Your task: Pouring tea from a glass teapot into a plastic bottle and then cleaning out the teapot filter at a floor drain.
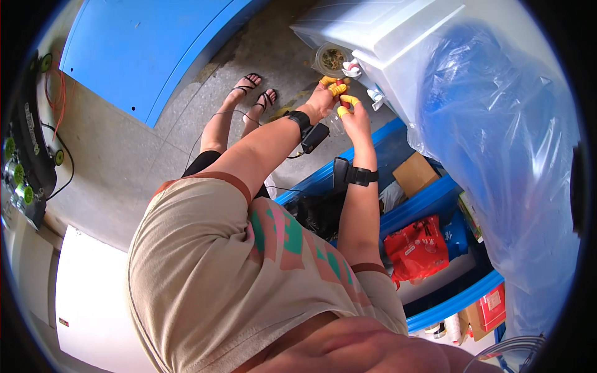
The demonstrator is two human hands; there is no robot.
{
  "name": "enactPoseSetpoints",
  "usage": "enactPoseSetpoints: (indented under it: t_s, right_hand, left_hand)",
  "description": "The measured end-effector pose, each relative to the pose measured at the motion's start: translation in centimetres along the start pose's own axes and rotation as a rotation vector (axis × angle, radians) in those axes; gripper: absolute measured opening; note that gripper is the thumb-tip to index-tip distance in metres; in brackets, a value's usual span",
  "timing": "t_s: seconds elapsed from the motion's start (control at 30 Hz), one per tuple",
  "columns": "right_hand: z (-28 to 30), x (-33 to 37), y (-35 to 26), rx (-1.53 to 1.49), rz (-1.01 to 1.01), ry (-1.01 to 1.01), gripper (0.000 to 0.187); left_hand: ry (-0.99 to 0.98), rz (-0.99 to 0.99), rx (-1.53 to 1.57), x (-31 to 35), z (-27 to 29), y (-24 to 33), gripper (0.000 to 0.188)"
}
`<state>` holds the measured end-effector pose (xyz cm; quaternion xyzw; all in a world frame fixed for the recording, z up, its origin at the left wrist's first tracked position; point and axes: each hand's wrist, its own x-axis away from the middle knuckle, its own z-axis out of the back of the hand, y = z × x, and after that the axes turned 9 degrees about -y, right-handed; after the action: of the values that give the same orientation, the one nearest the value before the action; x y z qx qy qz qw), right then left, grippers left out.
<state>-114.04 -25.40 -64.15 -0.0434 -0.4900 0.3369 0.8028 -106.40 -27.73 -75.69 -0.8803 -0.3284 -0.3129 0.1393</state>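
Observation:
Yellow ribbed covers sit on the fingertips of both my hands, which are close together at the top centre. My left hand (pixel 321 101) is closed, its fingers pinched around a small reddish-brown piece (pixel 339 82). Just right of it, my right hand (pixel 357 119) is also closed, with a similar reddish-brown bit between its fingers. I cannot make out what either piece is. Beyond my fingertips stands a round clear tub (pixel 332 59) with greenish-brown scraps in it. A crumpled white and pink wrapper or tissue (pixel 352 68) lies beside the tub.
White plastic drawers (pixel 373 28) rise at the far right, beside a blue bundle in clear plastic (pixel 485 112). Blue shelving (pixel 429 193) with a red bag (pixel 416 248) stands by my right arm. A blue panel (pixel 155 50) is far left. Another white scrap (pixel 375 97) lies near the drawers.

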Motion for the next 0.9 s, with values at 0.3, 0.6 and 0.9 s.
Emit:
enactPoseSetpoints:
  t_s: [0.3, 0.6, 0.9]
  right_hand:
    - [0.3, 3.5, 3.1, 0.217, -0.086, -0.111, 0.030]
    - [-1.0, 6.9, 7.5, 0.215, -0.255, -0.106, 0.034]
    - [-2.6, 8.4, 10.7, 0.128, -0.241, -0.165, 0.034]
  left_hand:
    - [0.067, -0.075, 0.036, -0.7, -0.8, -1.0, 0.031]
    - [0.185, -0.108, 0.117, -1.8, -2.0, -2.5, 0.031]
    - [0.206, -0.116, 0.185, -0.7, -4.1, -2.2, 0.032]
